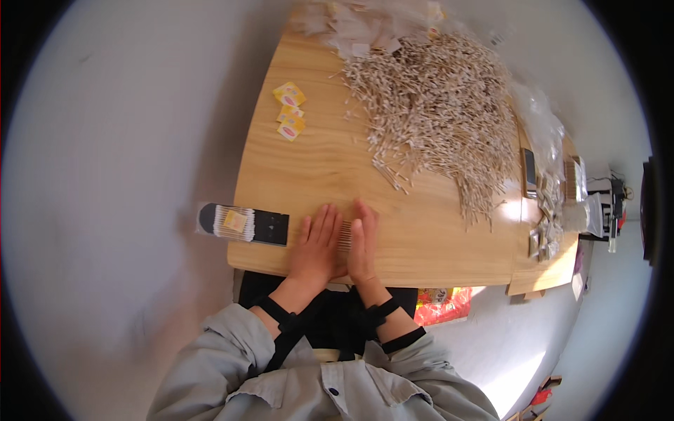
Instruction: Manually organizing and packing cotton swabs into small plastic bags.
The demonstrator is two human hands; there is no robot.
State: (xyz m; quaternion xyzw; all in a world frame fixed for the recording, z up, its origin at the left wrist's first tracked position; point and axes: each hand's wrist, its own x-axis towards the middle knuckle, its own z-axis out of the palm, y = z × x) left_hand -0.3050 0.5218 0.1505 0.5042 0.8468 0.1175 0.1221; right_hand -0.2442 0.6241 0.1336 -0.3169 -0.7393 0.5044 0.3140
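Note:
Near the front edge of the table, a small row of cotton swabs (345, 236) lies between my two hands. My left hand (317, 242) rests flat to the left of the row, its fingers stretched out and covering part of it. Along the right side, my right hand (361, 245) stands on its edge with straight fingers, its palm facing the swabs. To the left of my hands lies a black tray (270, 227). A clear bag of cotton swabs (222, 223) with a yellow label (234, 221) lies at its left part and sticks out past the table edge.
A large heap of loose cotton swabs (442, 105) covers the far right of the wooden table (309, 168). Several yellow cards (290, 111) lie at the far left. Clear plastic bags (358, 28) are piled at the back. Packed bags (544, 238) and a dark flat object (528, 172) lie on the right.

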